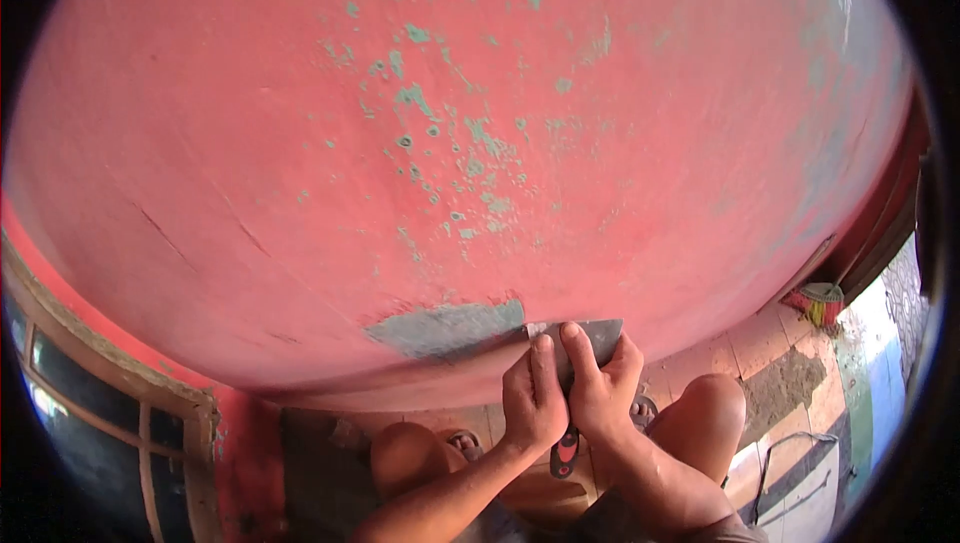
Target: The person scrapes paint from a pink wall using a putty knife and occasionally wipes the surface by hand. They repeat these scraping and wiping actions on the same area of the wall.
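Observation:
A wide-bladed scraper point(604, 336) has its metal edge against the pink wall point(250, 123), low down in the head view. My left hand point(533, 398) is closed round the left side of its black and red handle, thumb pointing up. From the other side my right hand point(604, 388) grips the same tool, its thumb laid along the base of the blade. Just left of the blade is a bare grey patch point(450, 328) with ragged paint along its upper edge. Between my hands and forearms the handle's lower end hangs out.
Flaked green spots point(412, 98) mark the wall above. A wooden-framed window point(145, 438) is at lower left. A broom head point(822, 303) rests on the tiled floor point(700, 358) at right, beyond brown debris point(785, 385). My bent knees flank my arms.

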Motion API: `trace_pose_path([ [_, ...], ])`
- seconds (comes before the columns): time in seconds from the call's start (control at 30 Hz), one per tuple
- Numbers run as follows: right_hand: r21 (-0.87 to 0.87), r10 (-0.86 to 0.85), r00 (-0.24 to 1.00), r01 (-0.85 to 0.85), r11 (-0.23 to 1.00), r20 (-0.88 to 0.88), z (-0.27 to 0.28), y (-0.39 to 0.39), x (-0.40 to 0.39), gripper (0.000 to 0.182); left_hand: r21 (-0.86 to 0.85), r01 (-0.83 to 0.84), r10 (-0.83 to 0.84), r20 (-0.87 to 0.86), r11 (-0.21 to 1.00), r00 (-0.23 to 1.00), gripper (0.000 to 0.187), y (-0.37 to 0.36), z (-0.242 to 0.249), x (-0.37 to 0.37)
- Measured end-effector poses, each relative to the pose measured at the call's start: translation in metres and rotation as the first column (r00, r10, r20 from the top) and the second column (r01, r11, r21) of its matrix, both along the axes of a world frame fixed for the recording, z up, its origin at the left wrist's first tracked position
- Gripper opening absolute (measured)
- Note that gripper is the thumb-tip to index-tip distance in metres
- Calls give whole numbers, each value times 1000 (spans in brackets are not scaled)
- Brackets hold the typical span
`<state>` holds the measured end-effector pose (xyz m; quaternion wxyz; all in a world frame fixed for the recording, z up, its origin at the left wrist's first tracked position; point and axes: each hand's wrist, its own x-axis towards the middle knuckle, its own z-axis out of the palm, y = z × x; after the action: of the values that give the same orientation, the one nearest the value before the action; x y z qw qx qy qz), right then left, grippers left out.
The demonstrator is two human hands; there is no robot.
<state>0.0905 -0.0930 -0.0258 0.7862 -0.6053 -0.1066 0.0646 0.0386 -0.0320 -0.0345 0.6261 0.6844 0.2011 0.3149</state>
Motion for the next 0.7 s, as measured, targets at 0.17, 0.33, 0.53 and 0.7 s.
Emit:
trace_pose_path([
  [0.17,38,-35,997,32,999,70,7,7,7,21,232,-50,36,64,971,997,42,5,-9,8],
  [0.33,-104,4,996,5,995,92,3,-2,6,19,142,-8,13,-33,990,999,39,7,-6,3],
  [0.53,-66,2,1000,-3,998,-14,-6,-3,-4,21,123,-57,61,-34,991,998,41,0,-14,1],
  [0.7,-47,11,1000,-11,999,13,-7,0,0,21,138,-72,67,43,988,997,42,2,-24,3],
])
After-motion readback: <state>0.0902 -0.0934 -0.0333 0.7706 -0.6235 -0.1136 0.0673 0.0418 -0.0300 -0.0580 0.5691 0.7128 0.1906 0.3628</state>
